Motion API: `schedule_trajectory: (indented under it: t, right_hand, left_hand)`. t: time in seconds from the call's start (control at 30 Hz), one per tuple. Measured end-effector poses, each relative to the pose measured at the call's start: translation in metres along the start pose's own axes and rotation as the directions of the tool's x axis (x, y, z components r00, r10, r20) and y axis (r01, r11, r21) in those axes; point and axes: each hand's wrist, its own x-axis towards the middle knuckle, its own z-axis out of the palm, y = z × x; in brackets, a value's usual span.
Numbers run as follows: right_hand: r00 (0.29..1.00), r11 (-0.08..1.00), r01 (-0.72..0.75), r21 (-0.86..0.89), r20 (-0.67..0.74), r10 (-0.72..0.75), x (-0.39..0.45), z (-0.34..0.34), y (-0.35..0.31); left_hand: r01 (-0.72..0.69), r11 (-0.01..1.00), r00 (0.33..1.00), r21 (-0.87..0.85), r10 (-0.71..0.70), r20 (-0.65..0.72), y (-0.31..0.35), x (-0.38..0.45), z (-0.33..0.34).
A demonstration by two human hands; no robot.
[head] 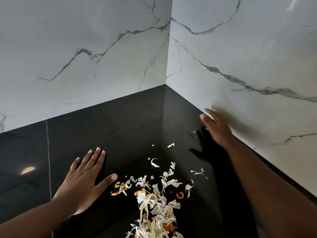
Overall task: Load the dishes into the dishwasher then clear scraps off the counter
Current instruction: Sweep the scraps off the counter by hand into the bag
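Neither hand grips anything. The left hand (84, 177) lies flat on the black counter (106, 127), fingers straight and spread, thumb pointing toward the scraps (154, 200). The right hand (217, 129) is reached out near the wall (240, 74) on the right, fingers straight and empty; it looks blurred, so whether it touches the counter or hovers just above it is hard to tell.

The scraps, pale papery peelings mixed with a few orange bits, lie between the two forearms, thickest near the bottom edge and thinning toward the corner. A few stray flakes (170, 145) sit apart, closer to the right hand.

The step in hand appears to be gathering the scraps. To do it well, the right hand should come down with its edge on the counter beyond the farthest flakes and draw them inward, while the left hand serves as a stop on the other side. A slow, low sweep is wise, since such thin peelings likely scatter easily. No dishes or dishwasher show here.
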Motion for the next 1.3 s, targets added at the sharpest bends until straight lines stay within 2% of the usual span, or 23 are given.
schedule_trajectory:
  t: [0.07,0.17,0.23,0.3,0.37,0.43,0.5,0.53,0.57,0.63,0.67,0.7,0.77,0.83,0.87,0.97,1.07,1.17,1.23,1.27,1.3]
  right_hand:
    - [1.000,0.985,-0.005,-0.170,0.024,0.009,0.019,0.000,0.017]
    - [0.990,0.921,0.062,-0.385,0.143,-0.007,0.032,0.018,0.023]
    - [0.980,0.911,0.081,-0.404,0.197,0.000,0.031,0.030,0.013]
    - [0.944,0.895,0.203,-0.398,0.322,-0.071,0.013,0.044,0.000]
    - [0.834,0.848,0.418,-0.327,0.509,-0.214,-0.027,0.057,-0.014]
    - [0.667,0.797,0.574,-0.188,0.672,-0.322,-0.076,0.067,-0.034]
    - [0.534,0.810,0.584,-0.041,0.771,-0.346,-0.107,0.075,-0.049]
    - [0.516,0.857,0.513,0.049,0.780,-0.354,-0.111,0.079,-0.056]
    - [0.538,0.894,0.425,0.145,0.753,-0.378,-0.108,0.083,-0.062]
    - [0.688,0.916,0.313,0.250,0.606,-0.400,-0.081,0.096,-0.068]
    - [0.763,0.931,0.282,0.232,0.535,-0.364,-0.061,0.102,-0.070]
    - [0.810,0.950,0.269,0.160,0.495,-0.313,-0.039,0.109,-0.071]
    - [0.835,0.942,0.318,-0.108,0.502,-0.225,-0.002,0.123,-0.072]
    - [0.814,0.847,0.410,-0.338,0.555,-0.172,0.015,0.140,-0.073]
    - [0.794,0.813,0.454,-0.365,0.580,-0.182,0.018,0.148,-0.075]
    - [0.694,0.809,0.541,-0.229,0.665,-0.276,-0.004,0.160,-0.083]
    - [0.513,0.778,0.622,-0.091,0.797,-0.318,-0.055,0.147,-0.087]
    - [0.383,0.837,0.547,0.033,0.878,-0.285,-0.105,0.121,-0.088]
    - [0.335,0.903,0.406,0.138,0.897,-0.288,-0.125,0.108,-0.085]
    - [0.356,0.924,0.337,0.181,0.884,-0.303,-0.127,0.104,-0.082]
    - [0.425,0.933,0.299,0.202,0.847,-0.320,-0.123,0.098,-0.078]
  left_hand:
    - [0.005,1.000,1.000,-0.016,-0.005,0.001,0.001,-0.001,0.000]
    - [0.011,1.000,1.000,-0.012,-0.011,0.006,-0.001,0.001,0.000]
    - [0.009,1.000,1.000,-0.010,-0.009,0.004,-0.002,0.001,0.000]
    - [0.012,1.000,1.000,-0.006,-0.011,0.011,-0.002,0.000,0.000]
    - [0.014,1.000,1.000,-0.018,-0.014,0.005,-0.001,0.000,-0.001]
    - [0.012,1.000,1.000,-0.027,-0.012,0.005,-0.002,0.000,-0.002]
    - [0.013,1.000,1.000,-0.016,-0.013,0.012,-0.002,-0.001,-0.003]
    - [0.012,1.000,1.000,-0.009,-0.012,0.010,-0.003,0.000,-0.002]
    - [0.009,1.000,1.000,-0.011,-0.009,0.006,-0.003,0.000,-0.002]
    - [0.007,0.999,1.000,-0.038,-0.007,0.002,-0.003,0.001,-0.002]
    - [0.005,0.999,1.000,-0.048,-0.004,0.005,-0.003,0.001,-0.002]
    - [0.002,0.999,1.000,-0.046,-0.001,0.012,-0.003,0.001,-0.002]
    - [-0.007,0.999,1.000,-0.033,0.008,0.019,-0.004,0.002,-0.002]
    - [-0.012,0.999,1.000,-0.053,0.013,0.013,-0.004,0.002,-0.001]
    - [-0.013,0.998,1.000,-0.067,0.014,0.010,-0.005,0.002,-0.001]
    - [-0.010,0.997,1.000,-0.072,0.010,-0.002,-0.007,0.000,0.000]
    - [-0.011,0.997,1.000,-0.070,0.010,-0.015,-0.007,0.001,0.000]
    - [-0.015,0.998,1.000,-0.056,0.014,-0.013,-0.007,0.001,0.001]
    - [-0.016,0.999,1.000,-0.045,0.016,-0.004,-0.009,0.000,0.001]
    - [-0.015,0.999,1.000,-0.038,0.015,0.001,-0.009,0.000,0.002]
    - [-0.013,0.999,1.000,-0.030,0.013,0.003,-0.009,0.001,0.002]
